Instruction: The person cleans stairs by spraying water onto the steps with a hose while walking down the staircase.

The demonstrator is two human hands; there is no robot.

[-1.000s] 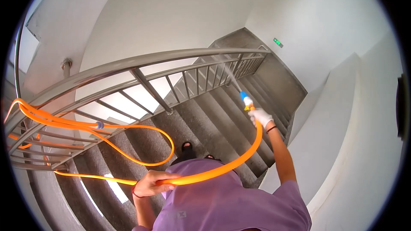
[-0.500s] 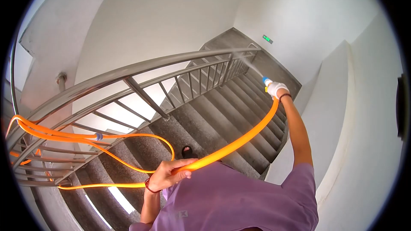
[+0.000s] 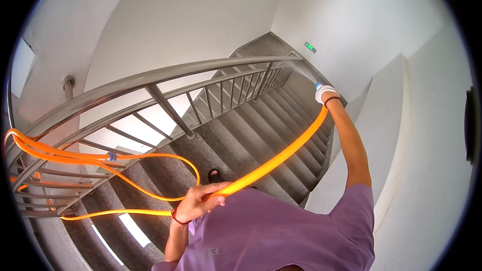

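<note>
An orange hose (image 3: 281,156) runs up from lower left to upper right across the view. My left hand (image 3: 197,202), bare and with a dark red band at the wrist, is closed around it in front of my purple shirt. My right hand (image 3: 326,95), in a white glove, grips the hose's far end at the nozzle (image 3: 318,86). Only the nozzle's blue tip shows past the glove; the rest is hidden. A faint spray of water leaves the tip toward the upper left, near the railing's far end.
A metal railing (image 3: 161,73) curves along the left of the grey stairs (image 3: 251,133). Loops of hose hang over its near end. My sandalled foot (image 3: 214,175) is on a step. White walls rise on both sides, with a green sign (image 3: 310,47) beyond the landing.
My right hand has moved up and to the right with the nozzle, straightening the hose between my hands. My left hand has shifted slightly up and to the right, still holding the hose.
</note>
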